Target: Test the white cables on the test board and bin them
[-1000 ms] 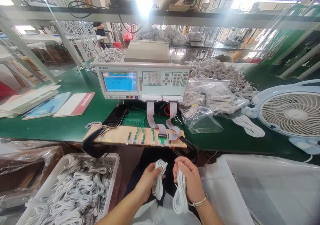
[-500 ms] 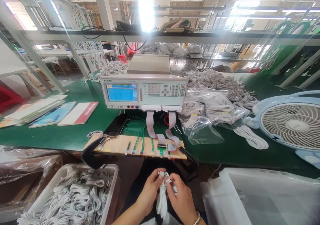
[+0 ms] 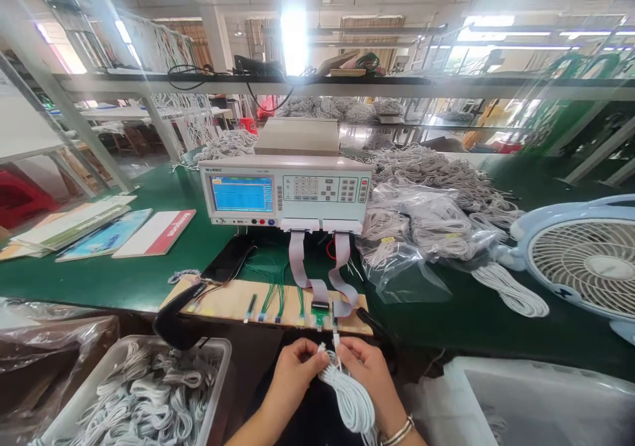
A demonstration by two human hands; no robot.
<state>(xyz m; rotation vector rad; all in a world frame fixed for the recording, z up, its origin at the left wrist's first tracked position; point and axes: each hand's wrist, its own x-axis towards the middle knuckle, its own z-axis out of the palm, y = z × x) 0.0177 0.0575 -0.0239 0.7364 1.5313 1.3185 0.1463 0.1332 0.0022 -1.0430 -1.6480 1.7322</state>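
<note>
A coiled white cable (image 3: 351, 400) hangs between my two hands, below the front edge of the wooden board (image 3: 218, 306). My left hand (image 3: 296, 373) is closed, pinching one end of the cable near its small connector. My right hand (image 3: 368, 374) is closed on the other end, its white plug (image 3: 336, 340) pointing up at a socket on the board's edge; whether it is seated in the socket I cannot tell. Beside that socket sits a green circuit board (image 3: 320, 316) with a grey ribbon cable (image 3: 299, 261) running up to the tester (image 3: 288, 194), whose blue screen is lit.
At lower left a plastic bin (image 3: 221, 366) holds many coiled cables. Another translucent bin (image 3: 466, 373) stands at lower right. Bagged cables (image 3: 411, 234), a blue fan (image 3: 595, 261), booklets (image 3: 153, 233) and a black clamp (image 3: 173, 320) are around the bench.
Both hands have moved the cable toward the board. The right hand's plug now points up at the board's socket, and the coil has swung to the right. The view has tilted up slightly.
</note>
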